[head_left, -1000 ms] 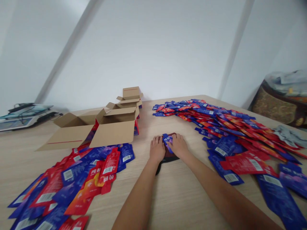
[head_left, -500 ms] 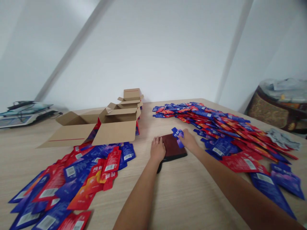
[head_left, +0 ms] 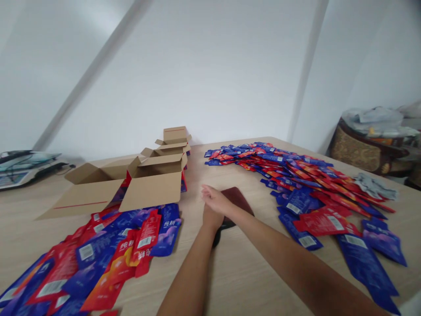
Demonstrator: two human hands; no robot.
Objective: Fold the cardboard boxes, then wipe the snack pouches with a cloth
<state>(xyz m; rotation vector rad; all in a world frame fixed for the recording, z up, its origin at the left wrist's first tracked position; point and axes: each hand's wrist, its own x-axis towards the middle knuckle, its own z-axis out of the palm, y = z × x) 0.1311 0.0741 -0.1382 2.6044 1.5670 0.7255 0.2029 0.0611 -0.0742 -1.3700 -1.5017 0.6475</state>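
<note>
My right hand (head_left: 215, 199) reaches across the front of my left hand, its blurred fingers stretched to the left and no pouch visible in them. Behind it, my left hand (head_left: 211, 217) rests at the left edge of a dark red pad with a black border (head_left: 239, 198); its fingers are hidden. A blue pouch with white lettering (head_left: 167, 237) lies face up at the right end of the left pile of red and blue pouches (head_left: 95, 252). On the right, a larger heap of similar pouches (head_left: 289, 171) spreads along the table.
Open cardboard boxes (head_left: 153, 188) stand in a row at the left, flaps out, with pouches beside them. A flat scale-like device with items on top (head_left: 26, 169) sits at the far left. A grey cloth or glove (head_left: 375, 186) lies beyond the right heap, near an armchair (head_left: 351, 149).
My right hand has moved left from the pad across my left hand. The blue pouch it held is gone from it, and a blue pouch now lies face up on the left pile.
</note>
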